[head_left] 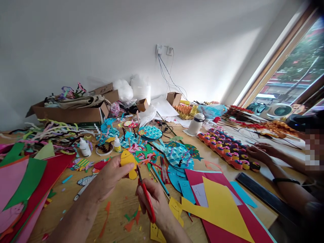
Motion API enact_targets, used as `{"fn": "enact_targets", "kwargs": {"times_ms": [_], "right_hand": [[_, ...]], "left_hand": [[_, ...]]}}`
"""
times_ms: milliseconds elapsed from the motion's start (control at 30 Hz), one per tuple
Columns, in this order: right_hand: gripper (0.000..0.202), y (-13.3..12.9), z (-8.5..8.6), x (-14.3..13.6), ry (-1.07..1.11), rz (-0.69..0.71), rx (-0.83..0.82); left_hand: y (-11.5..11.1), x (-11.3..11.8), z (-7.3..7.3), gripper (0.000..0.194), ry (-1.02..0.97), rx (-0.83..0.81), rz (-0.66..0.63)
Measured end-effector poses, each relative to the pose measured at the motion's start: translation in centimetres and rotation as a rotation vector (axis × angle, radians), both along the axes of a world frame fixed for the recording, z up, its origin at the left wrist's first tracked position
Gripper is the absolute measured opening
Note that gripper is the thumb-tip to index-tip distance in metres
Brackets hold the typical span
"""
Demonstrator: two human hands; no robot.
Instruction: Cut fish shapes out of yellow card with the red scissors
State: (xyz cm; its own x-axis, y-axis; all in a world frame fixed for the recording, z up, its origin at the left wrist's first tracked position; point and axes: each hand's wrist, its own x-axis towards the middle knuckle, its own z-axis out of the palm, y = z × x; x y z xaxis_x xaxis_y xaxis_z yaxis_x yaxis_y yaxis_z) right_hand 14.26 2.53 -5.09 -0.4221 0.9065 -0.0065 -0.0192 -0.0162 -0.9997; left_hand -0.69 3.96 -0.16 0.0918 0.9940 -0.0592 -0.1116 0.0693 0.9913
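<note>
Between the thumb and fingers of my left hand (111,177) is a yellow paper fish cutout (128,162), held above the table. My right hand (153,199) grips red-handled scissors (146,197), their dark blades pointing up against the right edge of the fish. Under and beside my right hand lie yellow paper offcuts (176,209) with drawn lines. Orange paper scraps (106,216) and small green pieces are scattered on the wood below my hands. Just beyond the fish stands a small yellow-labelled glue bottle (117,144).
Coloured paper sheets (58,168) lie at left, with a yellow sheet (222,202) on red paper at right. Woven blue paper fish (178,155) sit mid-table. A white glue bottle (84,147) stands left. At right, a co-worker's hands (263,153) touch a painted egg carton (225,145).
</note>
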Motion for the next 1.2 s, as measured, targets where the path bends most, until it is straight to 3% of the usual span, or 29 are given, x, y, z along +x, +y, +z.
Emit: {"fn": "enact_targets", "kwargs": {"times_ms": [467, 700, 1200], "right_hand": [[0.037, 0.1, -0.6, 0.0, -0.057, -0.004, 0.046], [0.031, 0.1, -0.4, 0.0, -0.110, -0.009, 0.054], [0.028, 0.3, -0.4, 0.1, -0.186, -0.002, 0.219]], "left_hand": [[0.0, -0.7, -0.2, 0.010, 0.082, -0.045, 0.046], [-0.1, -0.6, 0.7, 0.009, 0.075, -0.052, 0.047], [0.0, -1.1, 1.0, 0.011, 0.106, -0.054, -0.078]]}}
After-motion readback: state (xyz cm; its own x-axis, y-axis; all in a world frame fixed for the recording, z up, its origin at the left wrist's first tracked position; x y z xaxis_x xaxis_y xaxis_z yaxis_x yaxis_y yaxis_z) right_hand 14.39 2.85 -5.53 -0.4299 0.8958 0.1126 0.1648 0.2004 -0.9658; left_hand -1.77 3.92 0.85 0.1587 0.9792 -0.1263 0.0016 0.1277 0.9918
